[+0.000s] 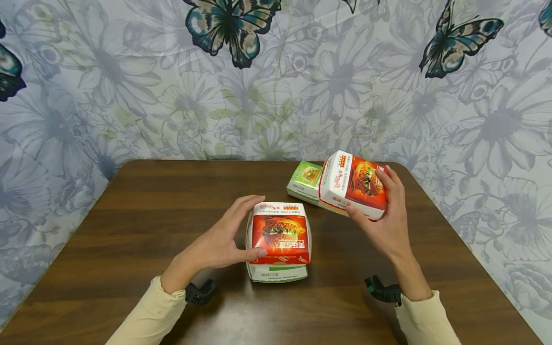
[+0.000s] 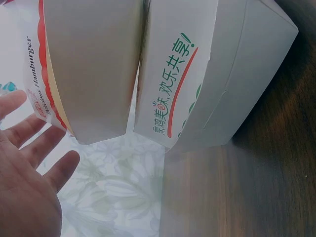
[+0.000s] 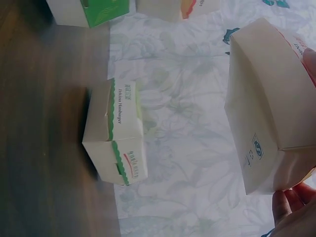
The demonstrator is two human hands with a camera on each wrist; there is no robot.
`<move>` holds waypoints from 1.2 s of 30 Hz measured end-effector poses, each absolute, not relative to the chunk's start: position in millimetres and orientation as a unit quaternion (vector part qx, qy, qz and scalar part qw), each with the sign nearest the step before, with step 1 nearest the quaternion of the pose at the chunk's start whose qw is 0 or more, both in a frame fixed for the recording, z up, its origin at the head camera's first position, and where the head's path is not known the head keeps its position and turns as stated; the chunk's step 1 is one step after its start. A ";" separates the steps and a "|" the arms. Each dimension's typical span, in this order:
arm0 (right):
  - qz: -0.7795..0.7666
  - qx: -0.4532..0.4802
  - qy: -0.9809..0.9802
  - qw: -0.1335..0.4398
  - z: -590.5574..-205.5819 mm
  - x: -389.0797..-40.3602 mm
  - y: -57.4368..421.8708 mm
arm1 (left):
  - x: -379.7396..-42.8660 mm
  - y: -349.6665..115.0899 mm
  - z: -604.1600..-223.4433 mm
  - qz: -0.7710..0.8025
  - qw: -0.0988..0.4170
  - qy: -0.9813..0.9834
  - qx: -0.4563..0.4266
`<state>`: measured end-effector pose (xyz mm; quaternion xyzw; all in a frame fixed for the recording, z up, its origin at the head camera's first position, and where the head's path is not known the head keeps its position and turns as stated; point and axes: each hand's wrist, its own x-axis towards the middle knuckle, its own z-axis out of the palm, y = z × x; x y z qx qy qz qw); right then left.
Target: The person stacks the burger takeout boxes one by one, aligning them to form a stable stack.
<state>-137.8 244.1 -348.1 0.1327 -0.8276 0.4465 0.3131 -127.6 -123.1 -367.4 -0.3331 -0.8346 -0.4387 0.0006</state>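
Observation:
My right hand [image 1: 385, 215] holds a red-and-white hamburger box [image 1: 351, 184] by its near and far edges. The box is tilted and raised off the table; its plain white underside shows in the right wrist view. Toward the middle front, another red hamburger box [image 1: 281, 235] sits on a green-and-white hamburger box [image 1: 277, 273]. Beside this stack is my left hand [image 1: 215, 244], fingers spread, with the thumb at the upper box's near edge and the fingertips near its far left corner. In the left wrist view, the fingers [image 2: 54, 173] are loosely extended alongside the upper box [image 2: 94, 69].
A second green hamburger box [image 1: 304, 184] stands on the brown wooden table [image 1: 129, 230] toward the back, partly hidden by the raised box. Behind the table hangs a flowered cloth [image 1: 250, 105] with butterflies. Dark straps with cameras [image 1: 201, 292] sit on both wrists.

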 end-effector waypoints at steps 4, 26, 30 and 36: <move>0.443 0.135 -0.827 0.319 -343.3 -139.0 242.6 | -127.6 -122.8 -367.4 -0.440 -0.001 -0.835 -0.331; 0.450 0.173 -0.804 0.348 -313.9 -141.5 224.9 | -126.4 -121.5 -366.8 -0.433 0.015 -0.832 -0.348; 0.454 0.179 -0.802 0.345 -311.2 -142.3 220.1 | -126.0 -122.4 -365.5 -0.431 0.020 -0.833 -0.347; 0.458 0.183 -0.802 0.336 -310.9 -142.3 215.4 | -124.0 -123.7 -365.2 -0.431 0.019 -0.833 -0.346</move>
